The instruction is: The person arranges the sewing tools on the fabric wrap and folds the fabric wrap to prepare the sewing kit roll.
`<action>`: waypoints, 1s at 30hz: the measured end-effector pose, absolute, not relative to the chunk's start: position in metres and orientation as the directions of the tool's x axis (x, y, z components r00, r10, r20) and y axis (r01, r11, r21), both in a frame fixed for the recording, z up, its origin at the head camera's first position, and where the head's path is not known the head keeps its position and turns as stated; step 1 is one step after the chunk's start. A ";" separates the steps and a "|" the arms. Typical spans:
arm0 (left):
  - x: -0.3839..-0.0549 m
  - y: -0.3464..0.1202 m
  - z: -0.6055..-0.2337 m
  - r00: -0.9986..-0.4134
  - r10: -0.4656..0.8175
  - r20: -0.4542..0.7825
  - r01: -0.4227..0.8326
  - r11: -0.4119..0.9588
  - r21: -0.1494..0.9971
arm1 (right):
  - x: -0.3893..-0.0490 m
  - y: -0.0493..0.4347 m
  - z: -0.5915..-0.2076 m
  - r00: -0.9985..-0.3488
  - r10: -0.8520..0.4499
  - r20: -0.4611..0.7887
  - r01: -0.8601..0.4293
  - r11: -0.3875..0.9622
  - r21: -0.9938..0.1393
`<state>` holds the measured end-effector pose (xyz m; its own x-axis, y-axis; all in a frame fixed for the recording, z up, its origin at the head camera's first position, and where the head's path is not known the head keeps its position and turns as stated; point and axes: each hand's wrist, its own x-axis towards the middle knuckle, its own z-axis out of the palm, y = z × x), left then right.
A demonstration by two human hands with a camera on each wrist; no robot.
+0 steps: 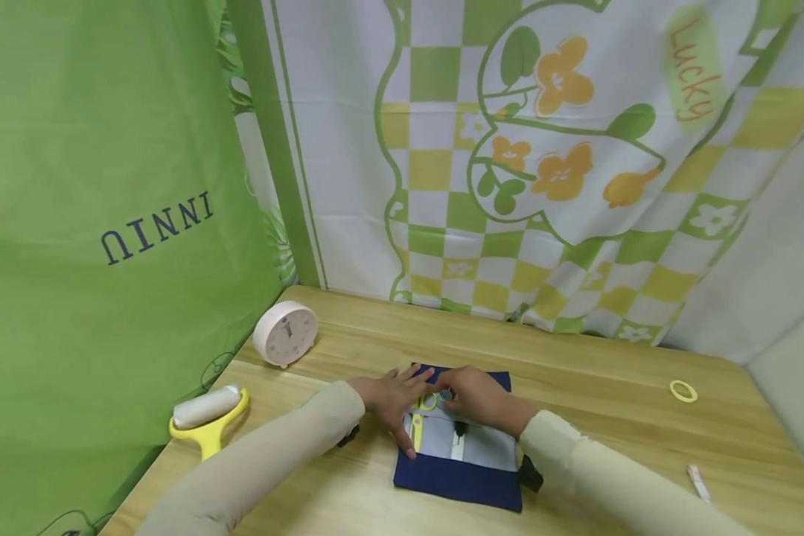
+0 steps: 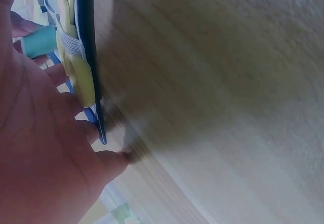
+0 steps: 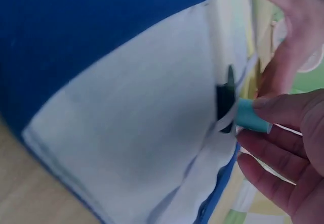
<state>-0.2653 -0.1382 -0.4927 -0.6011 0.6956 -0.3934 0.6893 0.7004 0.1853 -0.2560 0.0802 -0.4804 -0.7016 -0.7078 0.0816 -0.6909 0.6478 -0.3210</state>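
A navy fabric case (image 1: 457, 482) with a pale grey lining lies unfolded on the table. My left hand (image 1: 394, 402) rests on its left side with the fingers spread. Beside that hand are yellow scissors (image 1: 429, 403), tucked under a white elastic strip (image 2: 71, 43). With thumb and fingertips my right hand (image 1: 479, 398) pinches a small teal cylinder (image 3: 250, 117), which looks like a spool of thread, at the elastic. A slim tool with a black end (image 1: 460, 428) and a white part lies against the lining, nearer the middle; its kind is unclear.
At the back left stands a pink round clock (image 1: 286, 334). A lint roller with a yellow handle (image 1: 209, 435) lies at the left edge. Far to the right are a yellow ring (image 1: 683, 391) and a small pinkish-white stick (image 1: 698, 482). Curtains hang behind and left of the table.
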 end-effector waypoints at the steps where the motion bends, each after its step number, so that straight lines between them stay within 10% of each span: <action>1: -0.265 -0.138 -0.493 -0.602 0.694 -0.394 0.688 0.702 0.184 | -0.256 0.080 -0.483 -0.704 -0.705 0.081 -0.691 0.655 -0.305; 30: -0.264 -0.137 -0.487 -0.595 0.687 -0.417 0.671 0.710 0.214 | -0.266 0.093 -0.488 -0.677 -0.735 -0.041 -0.587 0.573 -0.572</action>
<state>-0.2641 -0.1375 -0.4867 -0.5952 0.6872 -0.4165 0.6705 0.7104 0.2140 -0.2656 0.0927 -0.4879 -0.6772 -0.7347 -0.0413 -0.5869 0.5731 -0.5720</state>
